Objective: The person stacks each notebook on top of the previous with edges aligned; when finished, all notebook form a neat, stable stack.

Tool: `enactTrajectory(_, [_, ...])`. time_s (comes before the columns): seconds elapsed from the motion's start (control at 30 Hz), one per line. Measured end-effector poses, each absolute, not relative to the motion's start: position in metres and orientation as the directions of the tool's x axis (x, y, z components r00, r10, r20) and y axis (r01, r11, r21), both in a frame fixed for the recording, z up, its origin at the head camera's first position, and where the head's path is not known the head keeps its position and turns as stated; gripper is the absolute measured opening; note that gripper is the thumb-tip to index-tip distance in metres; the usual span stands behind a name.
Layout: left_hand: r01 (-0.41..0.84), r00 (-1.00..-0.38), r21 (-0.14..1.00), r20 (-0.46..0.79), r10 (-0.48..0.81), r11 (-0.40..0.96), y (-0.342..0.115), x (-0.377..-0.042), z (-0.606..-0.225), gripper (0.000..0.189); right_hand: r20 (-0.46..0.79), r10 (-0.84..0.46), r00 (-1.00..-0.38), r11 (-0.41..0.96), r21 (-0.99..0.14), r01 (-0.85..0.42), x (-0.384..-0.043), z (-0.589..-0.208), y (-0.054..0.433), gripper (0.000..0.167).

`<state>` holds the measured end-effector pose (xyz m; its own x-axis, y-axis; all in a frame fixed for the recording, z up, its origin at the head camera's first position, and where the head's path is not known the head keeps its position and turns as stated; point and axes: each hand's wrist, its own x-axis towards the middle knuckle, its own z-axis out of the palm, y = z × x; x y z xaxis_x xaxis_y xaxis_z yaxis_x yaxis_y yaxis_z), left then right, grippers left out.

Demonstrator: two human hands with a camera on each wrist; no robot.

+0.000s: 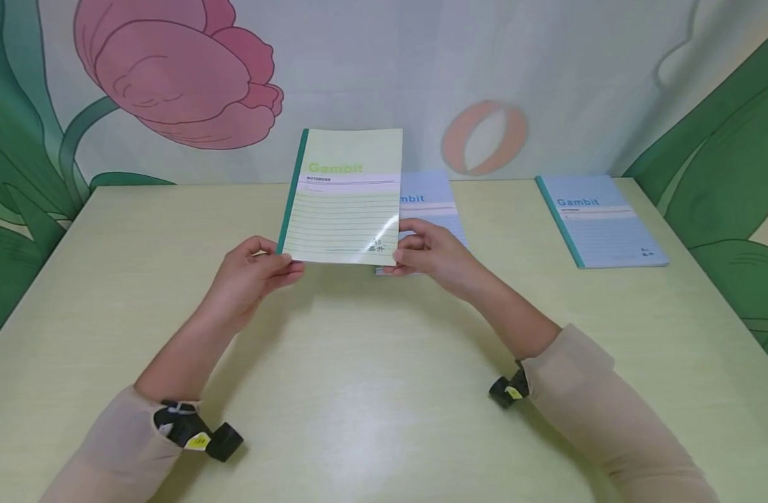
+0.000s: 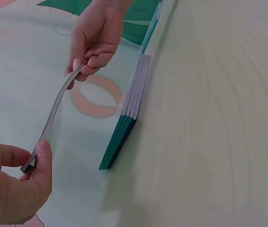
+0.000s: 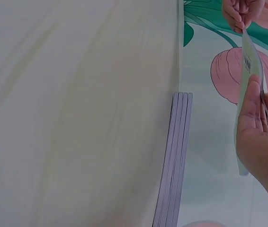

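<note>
Here's the pale green notebook (image 1: 342, 202), held up above the table between two hands, left hand (image 1: 253, 269) pinching its lower left corner, right hand (image 1: 435, 255) pinching the lower right! Dark green spine on the left hand's side, "Gambit" across the cover, ruled lines below, a streak of glare beside the right fingers, and the whole thing bows gently! Just behind the right hand sits a stack of blue notebooks (image 1: 435, 206), perhaps four, though the edges blur; farther right, another blue notebook (image 1: 606, 227)! Pale wood-grain table (image 1: 358, 391) beneath the grip, and beyond it a backdrop (image 1: 371, 63) with a big pink flower (image 1: 176, 77)
</note>
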<state>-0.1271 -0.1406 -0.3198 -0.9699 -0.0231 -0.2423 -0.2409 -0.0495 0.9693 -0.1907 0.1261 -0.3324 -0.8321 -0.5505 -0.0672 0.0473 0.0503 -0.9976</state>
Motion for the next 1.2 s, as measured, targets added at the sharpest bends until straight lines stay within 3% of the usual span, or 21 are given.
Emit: enactTrajectory(1.2, [-0.255,-0.967,0.967,-0.255,-0.024,-0.010,-0.072,-0.149,-0.320,0.013,-0.088,-0.455,-0.886,0.158,-0.987,0.017,-0.191,-0.330,0.193,0.043])
